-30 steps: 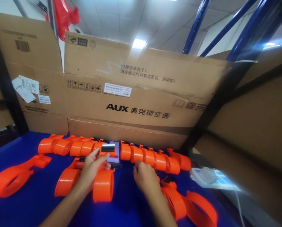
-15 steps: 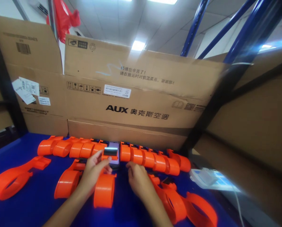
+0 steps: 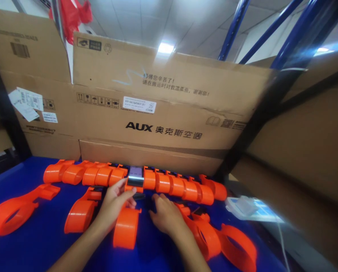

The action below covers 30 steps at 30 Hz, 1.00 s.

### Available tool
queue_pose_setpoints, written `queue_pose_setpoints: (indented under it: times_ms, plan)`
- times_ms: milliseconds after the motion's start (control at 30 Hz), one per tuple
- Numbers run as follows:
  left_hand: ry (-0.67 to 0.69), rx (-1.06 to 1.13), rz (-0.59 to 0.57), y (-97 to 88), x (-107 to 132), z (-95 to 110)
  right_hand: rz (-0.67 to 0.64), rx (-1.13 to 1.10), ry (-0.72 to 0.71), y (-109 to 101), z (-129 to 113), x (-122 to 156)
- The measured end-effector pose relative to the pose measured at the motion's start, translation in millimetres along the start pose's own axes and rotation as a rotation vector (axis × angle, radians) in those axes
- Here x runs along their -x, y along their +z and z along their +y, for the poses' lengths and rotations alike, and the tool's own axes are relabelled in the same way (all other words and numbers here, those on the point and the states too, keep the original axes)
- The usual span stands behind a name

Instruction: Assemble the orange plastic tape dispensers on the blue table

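Observation:
My left hand pinches the head of an orange plastic tape dispenser that lies on the blue table; the dispenser's shiny metal blade sits at my fingertips. My right hand rests on the table just right of it, fingers curled over something I cannot make out. A phone with a lit screen stands in the row of orange dispensers behind.
Another orange dispenser lies left of my left hand, one at far left, more at right. Cardboard boxes wall the table's back. A white-and-blue box sits at right near dark shelf posts.
My right hand has slid left toward the held dispenser. My left hand has kept its grip, with the dispenser's head shifted slightly right. The camera has tilted a little.

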State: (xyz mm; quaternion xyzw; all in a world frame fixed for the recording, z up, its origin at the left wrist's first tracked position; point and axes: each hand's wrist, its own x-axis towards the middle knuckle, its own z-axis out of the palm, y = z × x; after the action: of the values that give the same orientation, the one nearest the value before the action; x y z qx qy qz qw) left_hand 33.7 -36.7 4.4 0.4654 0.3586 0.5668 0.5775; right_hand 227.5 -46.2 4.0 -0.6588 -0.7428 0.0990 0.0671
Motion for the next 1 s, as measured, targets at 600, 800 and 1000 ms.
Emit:
queue_pose_setpoints:
  times_ms: [600,800,1000]
  plan:
    - [0.014,0.002,0.017,1.3,-0.4,-4.9,0.232,-0.317,-0.102,-5.3,6.5,-1.1]
    - [0.018,0.009,0.046,1.1,-3.1,-11.4,0.365,-0.854,-0.301,-8.7,-2.7,-2.0]
    - [0.005,0.005,0.035,2.6,-1.4,-12.0,0.483,-1.137,-0.280,-10.2,-8.4,-3.4]
